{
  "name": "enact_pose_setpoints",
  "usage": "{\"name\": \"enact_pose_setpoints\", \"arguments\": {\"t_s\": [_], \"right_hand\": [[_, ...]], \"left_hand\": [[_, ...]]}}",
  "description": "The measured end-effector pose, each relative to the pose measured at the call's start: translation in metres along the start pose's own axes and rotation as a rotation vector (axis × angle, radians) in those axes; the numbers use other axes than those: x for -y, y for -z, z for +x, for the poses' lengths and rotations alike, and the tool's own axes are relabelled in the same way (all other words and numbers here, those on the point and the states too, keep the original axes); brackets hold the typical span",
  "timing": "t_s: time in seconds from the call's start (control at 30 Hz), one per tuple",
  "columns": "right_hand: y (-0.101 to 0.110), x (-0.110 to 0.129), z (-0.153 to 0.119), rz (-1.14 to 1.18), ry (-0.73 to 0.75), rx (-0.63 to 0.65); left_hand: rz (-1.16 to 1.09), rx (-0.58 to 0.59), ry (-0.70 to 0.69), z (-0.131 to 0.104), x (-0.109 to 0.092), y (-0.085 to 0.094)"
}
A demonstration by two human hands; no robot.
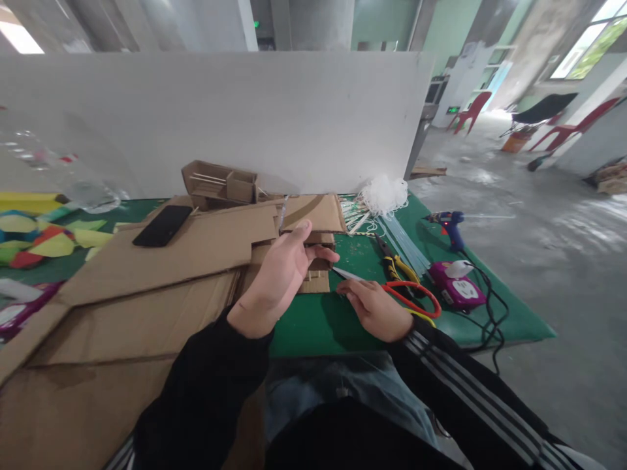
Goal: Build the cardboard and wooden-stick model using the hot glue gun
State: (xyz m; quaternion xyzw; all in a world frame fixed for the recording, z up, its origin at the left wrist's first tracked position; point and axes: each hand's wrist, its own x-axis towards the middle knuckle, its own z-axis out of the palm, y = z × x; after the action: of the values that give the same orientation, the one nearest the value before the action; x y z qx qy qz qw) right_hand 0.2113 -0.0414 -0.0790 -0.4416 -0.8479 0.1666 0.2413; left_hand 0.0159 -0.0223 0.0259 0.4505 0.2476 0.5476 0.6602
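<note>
My left hand (pixel 291 267) is closed on a small brown cardboard piece (pixel 321 264), its index finger bent across the front. The thumb points up, and the other fingers are mostly hidden. My right hand (pixel 375 310) is closed around the middle of a pair of scissors (pixel 416 294). Their orange handles stick out to the right of the hand. The metal tip points left at the cardboard piece, close to my left fingertips; whether it touches cannot be made out. Below the held piece lies a flat cardboard strip (pixel 317 282) with small sticks on it.
Cardboard sheets (pixel 147 274) cover the left side, with a black phone (pixel 163 226) on top. A cardboard box (pixel 218 183) stands behind. Pliers (pixel 389 258), clear glue sticks (pixel 404 245), a purple power socket (pixel 458 287) with cables and a blue glue gun (pixel 450 225) lie right.
</note>
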Motion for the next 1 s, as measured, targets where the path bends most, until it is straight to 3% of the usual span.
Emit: {"name": "enact_pose_setpoints", "arguments": {"t_s": [0.2, 0.5, 0.8, 1.0], "right_hand": [[-0.008, -0.003, -0.008, -0.199, 0.030, 0.059], [-0.031, 0.023, -0.030, -0.412, 0.046, 0.015], [-0.034, 0.019, -0.032, -0.291, 0.011, -0.062], [-0.033, 0.013, -0.029, -0.041, -0.046, -0.194]], "left_hand": [[0.015, -0.007, 0.005, 0.000, 0.000, -0.001], [-0.005, -0.019, 0.015, -0.001, 0.000, -0.002], [0.002, -0.021, 0.021, -0.001, -0.002, -0.002], [0.010, -0.002, 0.011, -0.002, -0.002, 0.000]]}}
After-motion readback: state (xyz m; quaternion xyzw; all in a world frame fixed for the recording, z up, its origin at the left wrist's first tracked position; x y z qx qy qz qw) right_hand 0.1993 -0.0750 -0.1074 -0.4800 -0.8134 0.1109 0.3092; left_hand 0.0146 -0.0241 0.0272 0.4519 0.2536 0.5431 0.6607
